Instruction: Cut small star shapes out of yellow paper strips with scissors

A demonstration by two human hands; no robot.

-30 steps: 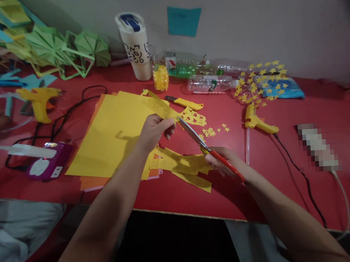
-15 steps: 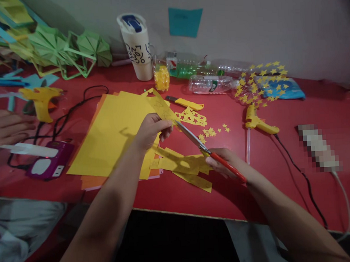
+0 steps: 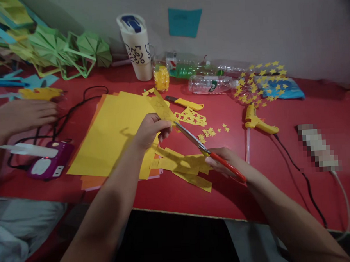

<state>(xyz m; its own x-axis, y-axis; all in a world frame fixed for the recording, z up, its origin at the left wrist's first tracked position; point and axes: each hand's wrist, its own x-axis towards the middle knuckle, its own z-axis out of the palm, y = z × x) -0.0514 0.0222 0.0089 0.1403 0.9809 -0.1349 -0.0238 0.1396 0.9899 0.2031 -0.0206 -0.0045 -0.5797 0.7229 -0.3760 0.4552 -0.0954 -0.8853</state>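
My left hand point(image 3: 153, 130) pinches a yellow paper strip point(image 3: 162, 108) marked with drawn star outlines. Red-handled scissors point(image 3: 228, 166) are held in my right hand point(image 3: 222, 160), their blade tips at the strip's near edge beside my left fingertips. Beneath my left hand lies a stack of yellow sheets point(image 3: 104, 130), with orange and pink sheets under it. More yellow strips point(image 3: 179, 162) rest between my hands and the table edge. Beyond the blades are small cut-out stars point(image 3: 209, 132) and a strip with star-shaped holes point(image 3: 192, 117).
A yellow cutter knife point(image 3: 188, 103) lies behind the strips. Clear bottles point(image 3: 210, 84) and a white tumbler point(image 3: 137, 47) line the wall. At right are a yellow glue gun point(image 3: 259, 122) and its cord. A co-worker's hand point(image 3: 30, 115) is at left, near a purple power socket point(image 3: 50, 161).
The co-worker's hand at left has moved right and now covers part of the other yellow glue gun. My hands, the scissors and the strip look almost unmoved.
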